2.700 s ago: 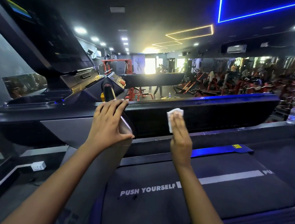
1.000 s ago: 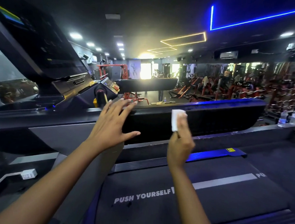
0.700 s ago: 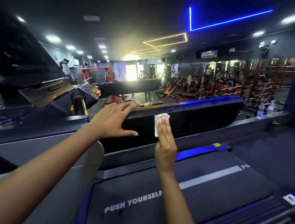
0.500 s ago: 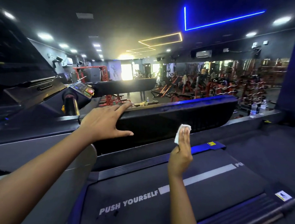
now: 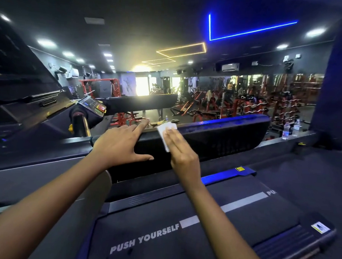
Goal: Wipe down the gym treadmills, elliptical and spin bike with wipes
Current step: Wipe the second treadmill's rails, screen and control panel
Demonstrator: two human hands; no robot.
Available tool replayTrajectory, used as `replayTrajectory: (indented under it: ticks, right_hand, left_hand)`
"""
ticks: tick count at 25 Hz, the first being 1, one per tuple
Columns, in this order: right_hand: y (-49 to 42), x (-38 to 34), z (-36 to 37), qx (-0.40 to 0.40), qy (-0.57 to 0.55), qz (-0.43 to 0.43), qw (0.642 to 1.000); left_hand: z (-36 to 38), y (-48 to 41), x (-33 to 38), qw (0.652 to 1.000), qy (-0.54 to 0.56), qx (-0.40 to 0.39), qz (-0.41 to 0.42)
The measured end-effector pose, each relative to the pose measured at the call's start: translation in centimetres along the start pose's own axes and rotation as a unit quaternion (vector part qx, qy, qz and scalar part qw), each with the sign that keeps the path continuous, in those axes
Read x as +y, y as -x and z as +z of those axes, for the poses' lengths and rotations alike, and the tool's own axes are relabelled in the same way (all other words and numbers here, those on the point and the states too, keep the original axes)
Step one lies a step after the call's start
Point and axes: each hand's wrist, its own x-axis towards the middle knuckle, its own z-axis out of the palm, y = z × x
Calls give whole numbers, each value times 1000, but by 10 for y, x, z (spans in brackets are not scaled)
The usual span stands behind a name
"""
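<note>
Wipe (image 5: 167,132), white and folded, lies flat against the black front hood (image 5: 224,139) of the treadmill (image 5: 290,246), at the centre of the frame just under the hood's upper edge. The right hand (image 5: 182,157) presses it there with straight fingers (image 5: 172,138) laid side by side over its lower half; the thumb is hidden. Just left of it, the left hand (image 5: 119,144) rests spread on the same hood. Its fingers are released and straight, the forefinger reaches the top edge, and the thumb stretches toward the right hand without touching it. Below, the dark belt (image 5: 152,216) carries the words PUSH YOURSELF in the lower middle. A console (image 5: 92,104) with buttons stands at middle left. Two water bottles (image 5: 290,129) stand on a ledge (image 5: 279,141) at middle right.
</note>
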Motion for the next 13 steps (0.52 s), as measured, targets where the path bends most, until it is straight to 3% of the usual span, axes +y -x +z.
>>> replayTrajectory:
  ticks: [5, 8, 11, 13]
  right_hand:
    - [0, 78, -41, -5, 80, 101, 992]
    - [-18, 89, -58, -12, 72, 167, 983]
    - [-41, 44, -47, -49, -5, 87, 995]
    - [-47, 10, -31, -135, -50, 9, 990]
  left_hand:
    - [-4, 3, 2, 1000, -1, -3, 7]
    - [-5, 4, 4, 1000, -11, -6, 2]
    - [-6, 3, 6, 1000, -16, -8, -2]
    - [-5, 3, 5, 1000, -12, -9, -6]
